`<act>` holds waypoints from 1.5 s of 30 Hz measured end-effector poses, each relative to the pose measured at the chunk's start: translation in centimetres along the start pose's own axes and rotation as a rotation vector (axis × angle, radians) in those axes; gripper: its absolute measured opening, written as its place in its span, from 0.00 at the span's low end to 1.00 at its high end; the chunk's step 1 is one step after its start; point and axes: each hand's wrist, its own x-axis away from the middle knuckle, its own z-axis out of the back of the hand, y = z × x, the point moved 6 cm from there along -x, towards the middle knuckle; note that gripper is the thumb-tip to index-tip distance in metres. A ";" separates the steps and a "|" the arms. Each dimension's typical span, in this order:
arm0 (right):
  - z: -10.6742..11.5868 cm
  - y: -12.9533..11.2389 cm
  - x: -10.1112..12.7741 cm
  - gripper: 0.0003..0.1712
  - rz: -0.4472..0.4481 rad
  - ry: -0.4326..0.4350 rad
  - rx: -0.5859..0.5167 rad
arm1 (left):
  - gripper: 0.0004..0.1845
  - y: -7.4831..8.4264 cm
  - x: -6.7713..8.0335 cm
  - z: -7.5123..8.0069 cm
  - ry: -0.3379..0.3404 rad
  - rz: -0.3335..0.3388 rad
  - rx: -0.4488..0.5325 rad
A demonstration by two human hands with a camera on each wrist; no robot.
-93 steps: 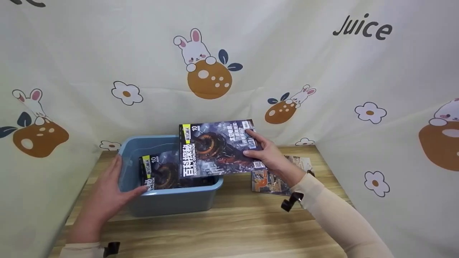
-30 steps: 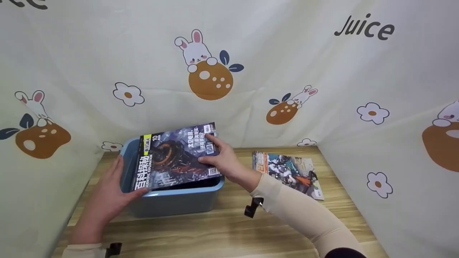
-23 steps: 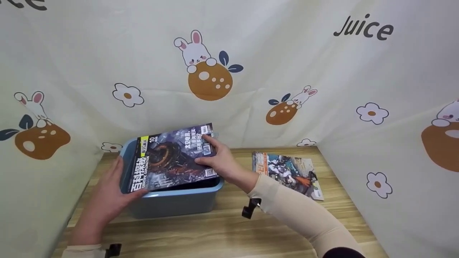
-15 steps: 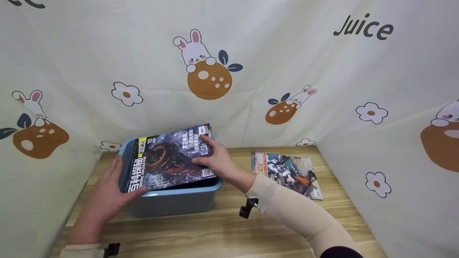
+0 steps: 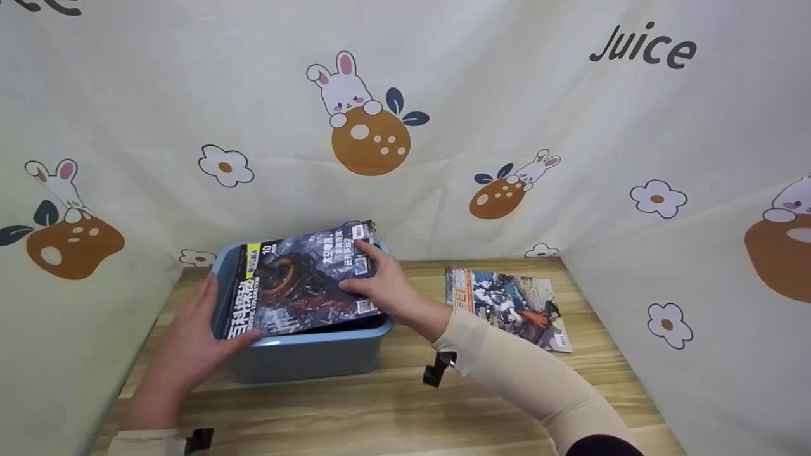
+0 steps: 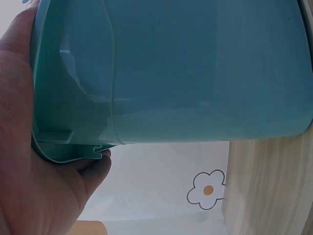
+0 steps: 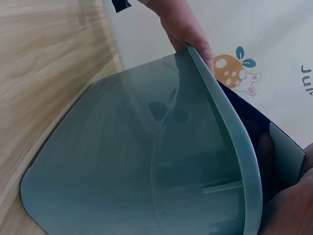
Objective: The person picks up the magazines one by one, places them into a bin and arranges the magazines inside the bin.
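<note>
lowering magazine (image 5: 298, 278) into blue bin (image 5: 304, 358), both hands

The right hand (image 5: 386, 291) now has the dark magazine (image 5: 298, 285) low over the blue bin (image 5: 304, 354), its near edge dipping inside, where earlier it hung right of the bin. The second magazine (image 5: 507, 304), once half hidden by that arm, lies uncovered on the table (image 5: 380, 405).

The dark magazine (image 5: 301, 285), cover up with a yellow corner tag, lies tilted across the open top of the blue plastic bin (image 5: 304, 358); its right edge seems higher, possibly above the rim.
</note>
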 end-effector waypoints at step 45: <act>-0.1 -1.6 1.3 0.41 0.093 -0.017 0.093 | 0.76 -0.2 0.0 0.1 0.006 -0.017 0.014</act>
